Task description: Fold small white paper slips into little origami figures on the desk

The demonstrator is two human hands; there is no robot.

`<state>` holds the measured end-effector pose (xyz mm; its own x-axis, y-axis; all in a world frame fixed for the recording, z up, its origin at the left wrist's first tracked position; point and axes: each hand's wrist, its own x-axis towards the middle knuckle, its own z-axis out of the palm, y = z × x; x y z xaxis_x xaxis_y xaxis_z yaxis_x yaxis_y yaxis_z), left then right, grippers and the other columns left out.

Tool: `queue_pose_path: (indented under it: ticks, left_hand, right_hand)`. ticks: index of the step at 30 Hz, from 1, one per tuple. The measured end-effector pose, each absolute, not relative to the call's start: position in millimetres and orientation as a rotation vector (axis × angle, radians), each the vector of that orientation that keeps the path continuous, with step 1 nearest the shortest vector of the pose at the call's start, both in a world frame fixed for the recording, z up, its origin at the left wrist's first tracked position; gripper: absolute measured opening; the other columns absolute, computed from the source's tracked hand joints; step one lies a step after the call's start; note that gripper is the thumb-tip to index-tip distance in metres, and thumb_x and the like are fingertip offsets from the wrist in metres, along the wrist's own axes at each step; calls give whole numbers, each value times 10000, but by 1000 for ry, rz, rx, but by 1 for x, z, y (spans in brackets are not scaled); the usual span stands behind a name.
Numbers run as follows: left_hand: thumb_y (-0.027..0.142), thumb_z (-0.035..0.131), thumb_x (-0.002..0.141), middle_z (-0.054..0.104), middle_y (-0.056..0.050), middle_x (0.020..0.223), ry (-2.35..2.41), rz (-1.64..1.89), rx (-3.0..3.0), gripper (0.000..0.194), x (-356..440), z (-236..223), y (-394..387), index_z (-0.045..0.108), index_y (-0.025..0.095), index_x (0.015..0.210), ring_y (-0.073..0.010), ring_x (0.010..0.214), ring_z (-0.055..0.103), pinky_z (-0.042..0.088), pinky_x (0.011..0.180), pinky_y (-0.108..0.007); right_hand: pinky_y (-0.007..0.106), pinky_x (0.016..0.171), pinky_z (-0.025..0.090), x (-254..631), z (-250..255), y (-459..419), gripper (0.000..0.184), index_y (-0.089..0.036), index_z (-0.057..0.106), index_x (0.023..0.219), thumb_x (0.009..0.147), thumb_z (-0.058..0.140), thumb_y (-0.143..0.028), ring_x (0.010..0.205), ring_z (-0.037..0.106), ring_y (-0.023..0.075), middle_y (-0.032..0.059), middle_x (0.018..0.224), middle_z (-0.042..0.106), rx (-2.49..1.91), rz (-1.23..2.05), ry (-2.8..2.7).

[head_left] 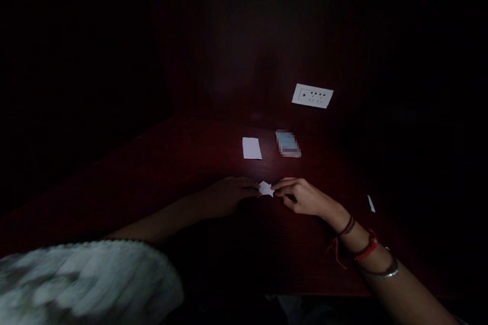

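Note:
A small white paper star [266, 189] lies on the dark red table between my two hands. My left hand [232, 194], with a ring on one finger, reaches in from the left and holds the star's left edge with its fingertips. Dim light hides part of that hand's underside. On the other side, my right hand [303, 196] has its fingers bent and its fingertips closed on the star's right points. Bracelets circle the right wrist and forearm. Just beyond the star lies a white rectangular piece of paper [252, 148].
A phone-like object [288, 143], its face pixelated, lies right of the paper. The white wall socket [312, 96] is mounted behind it. A thin white scrap [371, 203] rests on the dark red table [125, 172] at the right. Deep shadow covers both sides.

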<state>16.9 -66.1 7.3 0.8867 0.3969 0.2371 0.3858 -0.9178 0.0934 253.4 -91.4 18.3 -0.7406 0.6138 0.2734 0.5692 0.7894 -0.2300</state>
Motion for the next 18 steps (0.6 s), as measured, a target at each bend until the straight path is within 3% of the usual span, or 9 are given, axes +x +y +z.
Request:
queue_pose_path:
  ticks: [10,18]
  left_hand:
    - [-39,379,648,437,16,1177,565,452,2974,553,19,6,-65,444,267,1105,-160,1082,355,287,896,-336]
    - [0,387,698,427,23,1189,527,422,2982,509,26,8,-75,424,275,1126,-172,1108,327,277,908,-349]
  right_hand:
    - [270,735,416,250,11,-76,198,-147,597,872,723,472,-186,795,547,131,50,868,602,-1158,483,-2197]
    - [258,684,427,241,8,-76,304,-100,531,938,644,555,-173,715,541,105,61,828,594,-1199,1217,-1775]
